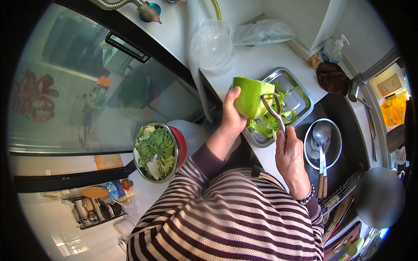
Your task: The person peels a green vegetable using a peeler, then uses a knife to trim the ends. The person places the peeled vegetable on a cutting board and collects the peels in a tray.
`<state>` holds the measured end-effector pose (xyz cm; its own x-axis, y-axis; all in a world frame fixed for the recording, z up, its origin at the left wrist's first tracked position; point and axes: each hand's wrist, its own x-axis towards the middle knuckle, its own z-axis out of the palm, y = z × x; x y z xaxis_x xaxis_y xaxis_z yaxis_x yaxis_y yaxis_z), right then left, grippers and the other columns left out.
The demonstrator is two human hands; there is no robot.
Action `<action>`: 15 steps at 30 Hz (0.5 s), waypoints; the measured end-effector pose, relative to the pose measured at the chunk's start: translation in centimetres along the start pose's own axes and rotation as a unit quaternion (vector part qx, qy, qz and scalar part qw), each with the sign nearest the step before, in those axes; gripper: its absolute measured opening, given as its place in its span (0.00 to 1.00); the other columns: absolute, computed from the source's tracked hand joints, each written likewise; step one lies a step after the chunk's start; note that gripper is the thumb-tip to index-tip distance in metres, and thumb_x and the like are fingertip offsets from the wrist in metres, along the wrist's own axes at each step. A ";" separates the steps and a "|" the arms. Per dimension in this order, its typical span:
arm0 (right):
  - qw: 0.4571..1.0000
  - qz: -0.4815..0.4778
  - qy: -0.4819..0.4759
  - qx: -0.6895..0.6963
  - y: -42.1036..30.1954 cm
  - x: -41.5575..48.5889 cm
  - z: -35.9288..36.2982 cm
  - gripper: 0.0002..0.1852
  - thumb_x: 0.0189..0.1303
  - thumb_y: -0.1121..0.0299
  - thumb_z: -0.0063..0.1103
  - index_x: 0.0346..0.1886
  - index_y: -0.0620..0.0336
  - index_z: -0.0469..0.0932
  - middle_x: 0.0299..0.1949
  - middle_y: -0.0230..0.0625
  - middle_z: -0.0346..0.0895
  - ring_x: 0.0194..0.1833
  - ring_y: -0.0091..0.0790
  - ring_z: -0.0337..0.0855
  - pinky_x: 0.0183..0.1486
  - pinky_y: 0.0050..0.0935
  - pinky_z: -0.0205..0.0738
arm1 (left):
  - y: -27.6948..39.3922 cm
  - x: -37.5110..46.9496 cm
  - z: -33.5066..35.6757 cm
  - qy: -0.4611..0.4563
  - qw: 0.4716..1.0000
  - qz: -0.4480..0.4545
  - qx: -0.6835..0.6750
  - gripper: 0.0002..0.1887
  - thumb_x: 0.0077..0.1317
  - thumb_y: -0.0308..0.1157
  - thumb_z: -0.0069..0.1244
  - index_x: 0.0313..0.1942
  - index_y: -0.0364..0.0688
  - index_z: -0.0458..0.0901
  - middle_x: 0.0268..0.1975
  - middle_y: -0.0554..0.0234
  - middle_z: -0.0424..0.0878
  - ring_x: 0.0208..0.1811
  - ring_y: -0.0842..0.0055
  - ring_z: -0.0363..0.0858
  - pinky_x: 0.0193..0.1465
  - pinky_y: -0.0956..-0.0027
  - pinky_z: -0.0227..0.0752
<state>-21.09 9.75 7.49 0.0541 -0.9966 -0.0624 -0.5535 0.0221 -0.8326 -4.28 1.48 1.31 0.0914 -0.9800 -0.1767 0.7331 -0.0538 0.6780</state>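
My left hand (232, 111) grips a thick cut piece of a green vegetable (249, 98), perhaps a gourd or large radish. Its left part still has bright green skin, and a paler peeled area shows at the right. In my right hand (291, 158) is a metal Y-shaped peeler (273, 112), its head against the right side of the vegetable. Below both hands lies a rectangular stainless steel tray (307, 98) on the counter, with curled green peelings (263, 128) in it. My left fingers are partly hidden behind the vegetable.
At the right, a dark sink (351, 130) holds a metal bowl (340, 148) with ladles (321, 133), under a faucet (354, 91). Clear plastic containers (210, 49) and a plastic bag (266, 32) stand behind the tray. Left of me is a bowl of leafy greens (155, 151).
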 end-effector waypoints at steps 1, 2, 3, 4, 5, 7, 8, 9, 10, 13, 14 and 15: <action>1.000 -0.004 0.003 0.001 0.2 -0.1 0.2 0.10 0.69 0.69 0.48 0.34 0.66 0.66 0.21 0.59 0.74 0.27 0.65 0.76 0.26 0.52 0.68 | 0.1 0.0 -0.1 -0.007 1.000 -0.013 -0.005 0.27 0.61 0.49 0.50 0.54 0.40 0.74 0.50 0.60 0.79 0.54 0.69 0.76 0.60 0.63 0.68; 1.000 -0.007 0.006 0.002 0.3 -0.1 0.4 0.10 0.69 0.69 0.48 0.34 0.66 0.66 0.21 0.59 0.74 0.27 0.65 0.76 0.26 0.52 0.68 | 0.1 0.0 -0.2 -0.014 1.000 -0.026 -0.010 0.26 0.61 0.49 0.50 0.53 0.40 0.75 0.50 0.60 0.79 0.53 0.69 0.77 0.59 0.63 0.68; 1.000 -0.001 0.001 -0.005 0.3 -0.2 0.4 0.09 0.69 0.69 0.48 0.35 0.66 0.66 0.21 0.59 0.74 0.27 0.65 0.76 0.26 0.52 0.68 | 0.1 -0.1 -0.1 -0.008 1.000 -0.022 -0.006 0.25 0.61 0.49 0.50 0.52 0.40 0.75 0.49 0.61 0.80 0.52 0.69 0.77 0.59 0.63 0.69; 1.000 0.006 -0.004 -0.011 0.2 -0.2 0.3 0.09 0.69 0.69 0.49 0.35 0.66 0.66 0.21 0.60 0.74 0.27 0.65 0.76 0.26 0.53 0.68 | 0.2 -0.2 0.4 -0.002 1.000 -0.017 -0.003 0.25 0.61 0.49 0.50 0.51 0.40 0.76 0.49 0.61 0.80 0.52 0.69 0.77 0.58 0.63 0.69; 1.000 0.013 -0.010 -0.018 0.1 -0.2 0.3 0.09 0.69 0.69 0.49 0.36 0.65 0.66 0.22 0.60 0.74 0.27 0.65 0.76 0.27 0.53 0.69 | 0.3 -0.3 0.5 0.004 1.000 -0.012 0.000 0.24 0.62 0.50 0.50 0.50 0.40 0.77 0.48 0.61 0.80 0.51 0.69 0.78 0.58 0.63 0.70; 1.000 -0.002 -0.009 -0.017 0.6 -0.7 0.9 0.09 0.69 0.69 0.49 0.36 0.65 0.66 0.22 0.60 0.74 0.27 0.65 0.76 0.27 0.54 0.69 | 0.3 0.3 -0.1 0.003 1.000 -0.017 -0.018 0.24 0.62 0.50 0.49 0.49 0.40 0.77 0.48 0.61 0.80 0.51 0.69 0.78 0.58 0.63 0.70; 1.000 -0.009 -0.009 -0.017 0.7 -0.9 1.1 0.09 0.69 0.68 0.49 0.37 0.65 0.66 0.22 0.60 0.75 0.27 0.65 0.76 0.27 0.54 0.69 | 0.3 0.5 -0.3 0.002 0.999 -0.020 -0.027 0.24 0.62 0.50 0.49 0.49 0.40 0.77 0.48 0.61 0.80 0.51 0.69 0.78 0.57 0.63 0.70; 1.000 -0.007 -0.011 -0.020 0.8 -0.8 1.2 0.09 0.69 0.68 0.49 0.37 0.65 0.66 0.22 0.60 0.75 0.27 0.66 0.76 0.27 0.55 0.68 | 0.4 0.4 -0.1 0.008 1.000 -0.016 -0.025 0.24 0.62 0.50 0.49 0.49 0.40 0.77 0.48 0.61 0.80 0.51 0.69 0.78 0.57 0.63 0.70; 1.000 -0.005 -0.013 -0.023 0.8 -0.7 1.2 0.09 0.69 0.68 0.49 0.37 0.65 0.66 0.22 0.60 0.75 0.27 0.66 0.76 0.27 0.55 0.68 | 0.5 0.3 0.3 0.014 1.000 -0.013 -0.022 0.24 0.62 0.50 0.49 0.49 0.41 0.77 0.48 0.61 0.80 0.51 0.69 0.78 0.57 0.63 0.70; 0.999 -0.008 -0.013 -0.030 0.9 -0.6 1.4 0.09 0.69 0.68 0.49 0.38 0.65 0.65 0.22 0.60 0.75 0.27 0.66 0.76 0.27 0.55 0.68 | 0.6 0.2 0.7 0.029 0.999 -0.004 -0.023 0.23 0.62 0.50 0.49 0.49 0.41 0.77 0.48 0.62 0.80 0.51 0.69 0.78 0.57 0.63 0.70; 0.999 -0.010 -0.012 -0.032 1.0 -0.6 1.5 0.09 0.69 0.68 0.49 0.37 0.65 0.65 0.22 0.60 0.75 0.27 0.65 0.76 0.27 0.55 0.68 | 0.6 0.1 0.8 0.034 0.999 -0.001 -0.025 0.23 0.62 0.50 0.50 0.49 0.41 0.77 0.48 0.62 0.80 0.51 0.69 0.78 0.57 0.63 0.70; 0.999 -0.012 -0.010 -0.030 1.1 -0.6 1.5 0.09 0.69 0.68 0.49 0.37 0.65 0.65 0.22 0.60 0.75 0.27 0.65 0.76 0.27 0.55 0.68 | 0.6 0.1 0.8 0.033 0.999 -0.001 -0.026 0.23 0.62 0.50 0.50 0.49 0.41 0.77 0.48 0.62 0.80 0.51 0.69 0.78 0.57 0.63 0.70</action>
<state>-20.42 10.54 5.80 0.0843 -0.9950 -0.0540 -0.6007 -0.0075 -0.7995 -4.39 1.21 2.24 0.1329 -0.9652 -0.2252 0.7672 -0.0436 0.6399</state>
